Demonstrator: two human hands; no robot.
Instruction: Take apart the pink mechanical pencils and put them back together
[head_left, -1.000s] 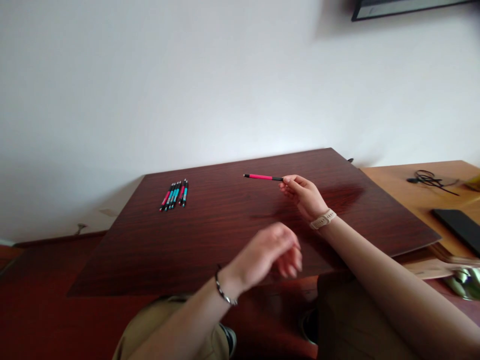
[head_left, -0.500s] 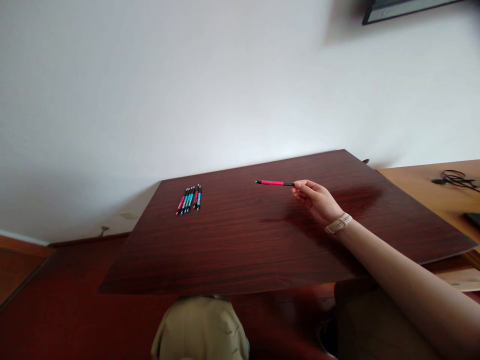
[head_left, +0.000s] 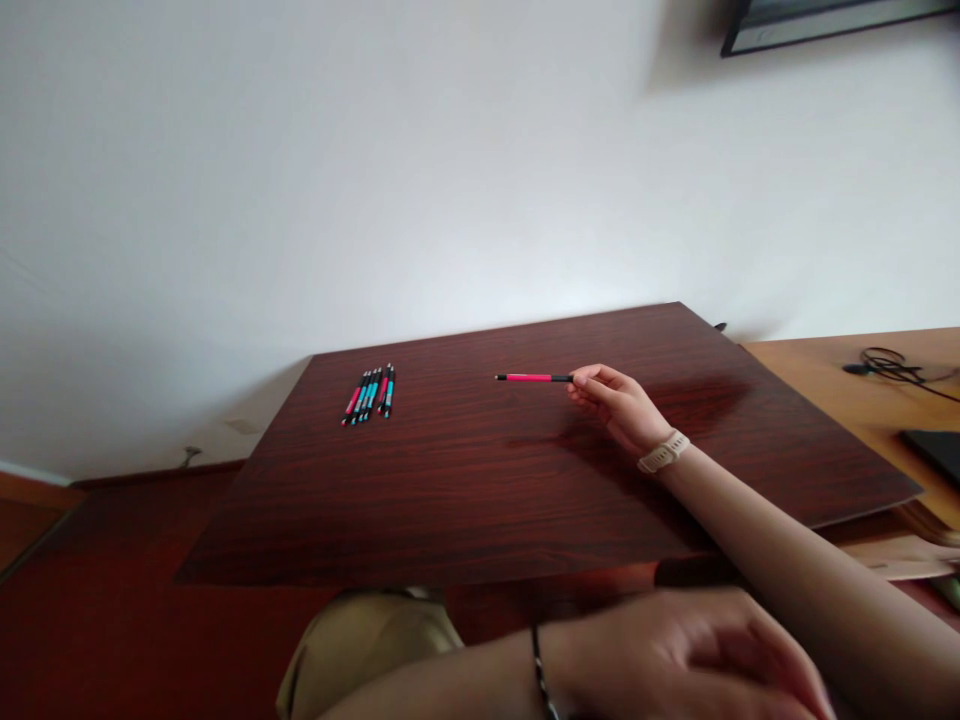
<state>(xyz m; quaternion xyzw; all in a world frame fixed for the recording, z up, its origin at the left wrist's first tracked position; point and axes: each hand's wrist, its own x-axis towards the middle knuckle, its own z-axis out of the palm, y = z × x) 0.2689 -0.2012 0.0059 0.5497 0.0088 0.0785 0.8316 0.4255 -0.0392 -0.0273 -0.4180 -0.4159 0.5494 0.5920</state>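
Note:
Held by its black end, a pink and black pen points left above the dark table, pinched between the thumb and fingers of my right hand. My left hand, with a dark bracelet at its wrist, is at the bottom edge near my right forearm. Its fingers look bent but are blurred and partly cut off, so I cannot make out whether they hold anything. Several pink and blue pens lie side by side on the left part of the table, apart from both hands.
The dark wood-grain table stands against a white wall. To the right, a lighter wooden desk bears a black cable and a dark flat object. My knee is under the front edge.
My left hand has come into view from below and reaches right across my lap. The right hand still holds the pen, slightly further left in the picture, as the whole view has shifted a little.

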